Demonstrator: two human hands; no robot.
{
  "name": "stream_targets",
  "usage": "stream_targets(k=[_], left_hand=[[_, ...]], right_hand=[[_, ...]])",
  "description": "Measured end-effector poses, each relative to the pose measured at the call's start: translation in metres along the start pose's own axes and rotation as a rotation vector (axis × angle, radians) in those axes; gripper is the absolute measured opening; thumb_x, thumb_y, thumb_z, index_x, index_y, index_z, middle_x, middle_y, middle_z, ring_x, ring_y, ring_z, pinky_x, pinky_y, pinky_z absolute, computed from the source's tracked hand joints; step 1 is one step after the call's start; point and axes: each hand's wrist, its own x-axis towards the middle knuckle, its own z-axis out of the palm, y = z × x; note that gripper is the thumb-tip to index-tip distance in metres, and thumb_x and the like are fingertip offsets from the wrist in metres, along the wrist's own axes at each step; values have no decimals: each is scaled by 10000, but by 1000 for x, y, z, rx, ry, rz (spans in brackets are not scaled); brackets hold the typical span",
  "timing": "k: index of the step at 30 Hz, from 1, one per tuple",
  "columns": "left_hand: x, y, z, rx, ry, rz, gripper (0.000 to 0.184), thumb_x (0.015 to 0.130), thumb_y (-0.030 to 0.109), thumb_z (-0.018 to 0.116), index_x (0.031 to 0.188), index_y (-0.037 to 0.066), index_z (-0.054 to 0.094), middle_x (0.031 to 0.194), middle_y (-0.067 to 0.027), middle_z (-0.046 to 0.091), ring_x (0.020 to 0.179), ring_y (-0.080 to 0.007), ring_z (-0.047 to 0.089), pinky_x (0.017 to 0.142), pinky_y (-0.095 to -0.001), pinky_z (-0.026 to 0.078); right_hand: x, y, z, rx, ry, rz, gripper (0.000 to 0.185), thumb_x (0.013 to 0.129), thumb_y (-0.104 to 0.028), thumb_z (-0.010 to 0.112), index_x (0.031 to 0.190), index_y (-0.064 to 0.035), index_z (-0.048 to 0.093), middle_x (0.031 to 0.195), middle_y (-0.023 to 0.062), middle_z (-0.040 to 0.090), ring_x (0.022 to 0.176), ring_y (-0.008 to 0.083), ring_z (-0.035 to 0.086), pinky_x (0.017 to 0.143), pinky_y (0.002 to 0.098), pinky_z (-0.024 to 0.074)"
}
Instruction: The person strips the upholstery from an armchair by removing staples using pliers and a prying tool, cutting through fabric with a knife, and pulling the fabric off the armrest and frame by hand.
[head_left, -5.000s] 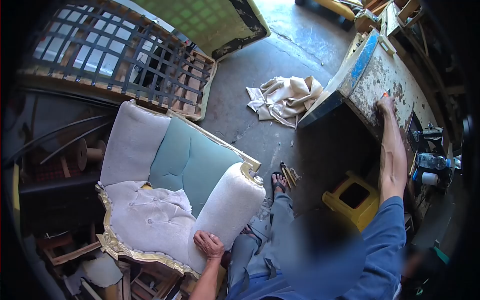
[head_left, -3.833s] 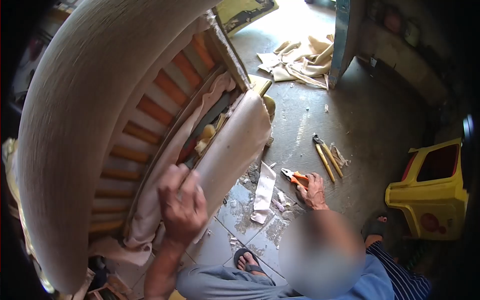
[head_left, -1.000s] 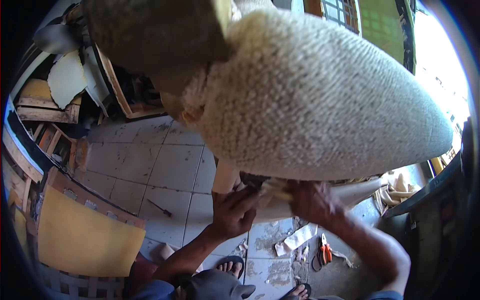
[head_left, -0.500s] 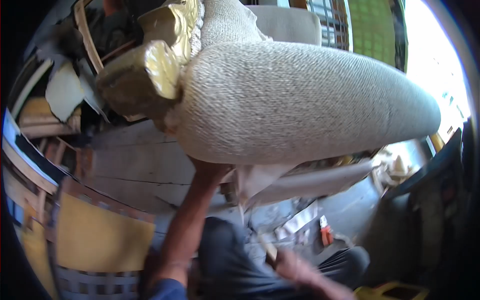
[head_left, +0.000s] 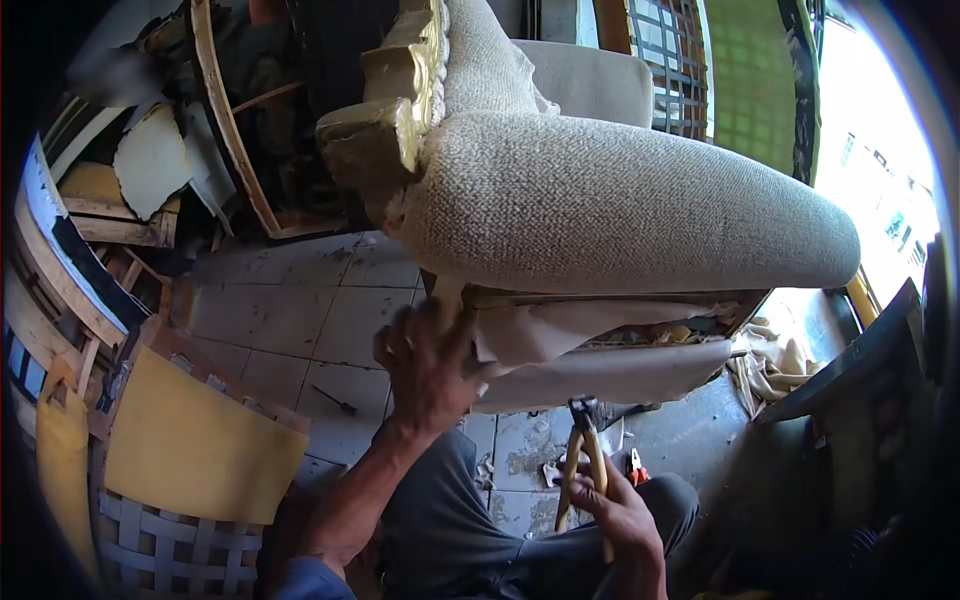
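Holding the pincers (head_left: 597, 462) head-up, your right hand (head_left: 624, 515) has its grip closed around them, beside the chair (head_left: 620, 378). Your left hand (head_left: 432, 370) is at the loose cloth (head_left: 540, 332) under the padded arm (head_left: 640, 205); I cannot tell whether its grip pinches it. Orange pliers (head_left: 636, 468) lie on the floor (head_left: 365, 325).

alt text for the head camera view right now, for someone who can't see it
A person's right hand holds yellow-handled pincers near an upholstered armrest, with the left hand beside loose fabric beneath it. Orange-handled pliers lie on the floor.
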Motion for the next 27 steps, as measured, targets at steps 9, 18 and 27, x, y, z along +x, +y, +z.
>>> stream_targets(k=[9, 18, 27], left_hand=[[-10, -47, 32, -586, 262, -366, 235, 938, 20, 614, 1172, 26, 621, 1119, -203, 630, 1040, -381, 632, 883, -441, 501], [-12, -44, 27, -426, 420, -249, 219, 943, -39, 550, 1151, -17, 616, 1025, -195, 628, 956, -384, 636, 807, -439, 512], [12, -35, 25, -584, 494, -307, 269, 954, 177, 543, 1082, -61, 544, 1201, -230, 494, 1076, -362, 539, 925, -462, 448]], right_hand=[[95, -65, 56, -89, -319, -17, 665, 980, -202, 664, 1538, -42, 341, 1329, 164, 586, 1221, 266, 591, 1004, 427, 530], [130, -68, 48, -110, -322, 80, 646, 992, -282, 643, 1497, 11, 366, 1353, 185, 567, 1215, 342, 599, 928, 497, 562], [116, -71, 88, -3, -178, 66, 465, 1007, -239, 596, 1368, 13, 444, 1113, 147, 578, 972, 265, 627, 752, 417, 588]])
